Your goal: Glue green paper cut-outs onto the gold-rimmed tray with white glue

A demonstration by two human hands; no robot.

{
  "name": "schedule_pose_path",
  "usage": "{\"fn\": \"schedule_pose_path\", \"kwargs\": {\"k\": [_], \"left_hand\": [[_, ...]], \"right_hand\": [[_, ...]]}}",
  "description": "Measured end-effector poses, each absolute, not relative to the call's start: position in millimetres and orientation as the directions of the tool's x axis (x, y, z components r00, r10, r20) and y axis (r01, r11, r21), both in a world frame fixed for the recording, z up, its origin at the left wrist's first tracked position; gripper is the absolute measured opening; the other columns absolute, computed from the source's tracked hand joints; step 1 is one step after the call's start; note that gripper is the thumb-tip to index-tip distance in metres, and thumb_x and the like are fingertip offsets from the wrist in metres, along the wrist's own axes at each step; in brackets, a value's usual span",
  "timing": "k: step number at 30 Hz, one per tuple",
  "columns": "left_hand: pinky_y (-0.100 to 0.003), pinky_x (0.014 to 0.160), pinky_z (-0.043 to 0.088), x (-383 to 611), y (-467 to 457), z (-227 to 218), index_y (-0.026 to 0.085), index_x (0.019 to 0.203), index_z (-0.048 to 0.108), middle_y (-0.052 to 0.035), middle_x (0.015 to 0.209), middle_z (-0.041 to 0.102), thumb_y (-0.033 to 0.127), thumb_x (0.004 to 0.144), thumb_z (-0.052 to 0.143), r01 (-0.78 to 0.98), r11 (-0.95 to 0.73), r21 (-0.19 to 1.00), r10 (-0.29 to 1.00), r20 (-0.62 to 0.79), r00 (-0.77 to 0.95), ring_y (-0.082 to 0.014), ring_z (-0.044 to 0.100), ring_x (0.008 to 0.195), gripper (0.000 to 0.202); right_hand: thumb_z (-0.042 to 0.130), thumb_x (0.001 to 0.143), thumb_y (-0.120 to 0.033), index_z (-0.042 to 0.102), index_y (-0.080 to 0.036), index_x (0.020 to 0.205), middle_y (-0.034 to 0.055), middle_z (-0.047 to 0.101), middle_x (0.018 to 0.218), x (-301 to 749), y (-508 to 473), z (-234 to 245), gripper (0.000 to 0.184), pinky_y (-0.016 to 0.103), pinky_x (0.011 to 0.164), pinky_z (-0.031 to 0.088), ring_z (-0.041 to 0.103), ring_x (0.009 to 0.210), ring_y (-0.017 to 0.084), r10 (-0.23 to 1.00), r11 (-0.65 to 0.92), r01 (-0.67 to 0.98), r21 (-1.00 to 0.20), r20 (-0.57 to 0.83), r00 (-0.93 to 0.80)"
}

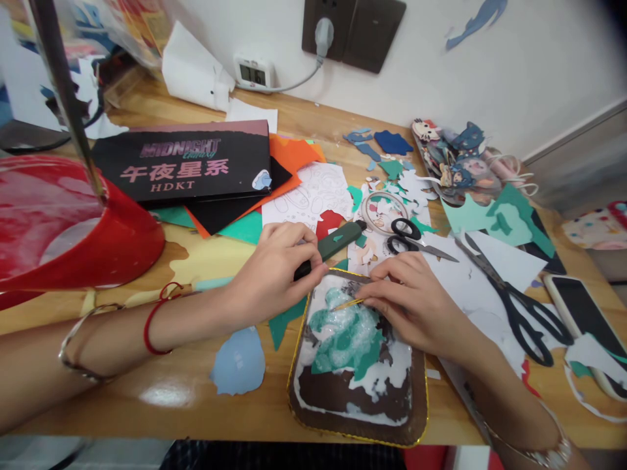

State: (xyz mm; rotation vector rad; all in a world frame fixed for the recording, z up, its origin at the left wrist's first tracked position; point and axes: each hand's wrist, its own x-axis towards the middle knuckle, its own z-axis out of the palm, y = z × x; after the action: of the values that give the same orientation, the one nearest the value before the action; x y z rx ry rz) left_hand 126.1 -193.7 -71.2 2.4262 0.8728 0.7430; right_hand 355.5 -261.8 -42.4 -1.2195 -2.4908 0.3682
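My right hand (411, 300) pinches a toothpick (349, 304), its tip touching a wet, glossy patch of green paper (360, 349). Beneath that lies a brown board (357, 427) with rounded corners, a gold cord edge and ragged white patches. My left hand (284, 267) is closed at the board's upper left corner, thumb and fingertips together. What sits in that pinch cannot be made out. A dark green utility knife (340, 240) runs behind those fingers; whether they grip it is unclear. A light blue paper piece (238, 362) lies left of the board.
A red bucket (132, 228) stands at left beside a black box (186, 163). Small scissors (416, 241), a tape roll (385, 212) and paper scraps lie behind the board. Large scissors (514, 300) and a phone (588, 326) are at right. A wall socket (323, 39) rises behind.
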Motion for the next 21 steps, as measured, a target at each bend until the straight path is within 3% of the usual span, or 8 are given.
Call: {"fn": "schedule_pose_path", "kwargs": {"k": [21], "left_hand": [[-0.036,0.086,0.030,126.7,-194.6,-71.5,0.019,0.076,0.054,-0.0020,0.091,0.051,0.024,0.087,0.051,0.437,-0.700,0.565,0.678,0.333,0.656,-0.0155,0.048,0.093,0.013]], "right_hand": [[0.051,0.088,-0.016,0.063,-0.019,0.092,0.0040,0.055,0.083,359.0,-258.2,-42.7,0.013,0.034,0.073,0.031,0.045,0.076,0.017,0.825,0.565,0.756,-0.329,0.225,-0.519]]}}
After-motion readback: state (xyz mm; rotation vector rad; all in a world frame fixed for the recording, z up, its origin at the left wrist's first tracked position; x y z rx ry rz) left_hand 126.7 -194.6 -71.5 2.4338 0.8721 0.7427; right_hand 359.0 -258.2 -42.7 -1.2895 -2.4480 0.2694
